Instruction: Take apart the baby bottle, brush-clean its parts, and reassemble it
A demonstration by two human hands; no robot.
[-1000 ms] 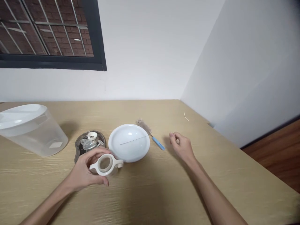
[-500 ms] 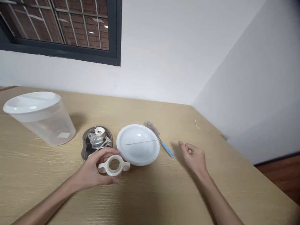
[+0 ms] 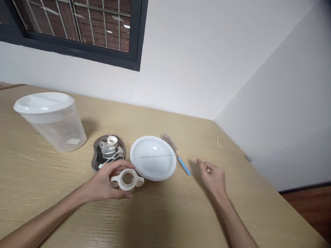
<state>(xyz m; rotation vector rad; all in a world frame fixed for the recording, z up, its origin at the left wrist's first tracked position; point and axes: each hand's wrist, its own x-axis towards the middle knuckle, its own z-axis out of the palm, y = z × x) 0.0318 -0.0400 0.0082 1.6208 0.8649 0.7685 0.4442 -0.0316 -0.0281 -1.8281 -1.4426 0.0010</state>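
The left hand (image 3: 103, 184) gripped the handled ring (image 3: 127, 179) on the table (image 3: 168, 213), its two handles pointing left-right. The right hand (image 3: 213, 177), loosely curled and empty, rested just right of the brush (image 3: 176, 153), nearer than the left; the brush's long axis ran diagonally beside the white lid (image 3: 153, 157).

Lower centre of the frame, the handled ring (image 3: 127, 179) looks like cream plastic, smooth and softly matt. Beside it the white lid (image 3: 153, 157) is glossy — a highlight sits on it. The small tray (image 3: 96, 155) is shiny metal. Upper left, the tub (image 3: 51, 121) is frosted plastic. The table (image 3: 165, 213) — pale wood grain, matt.
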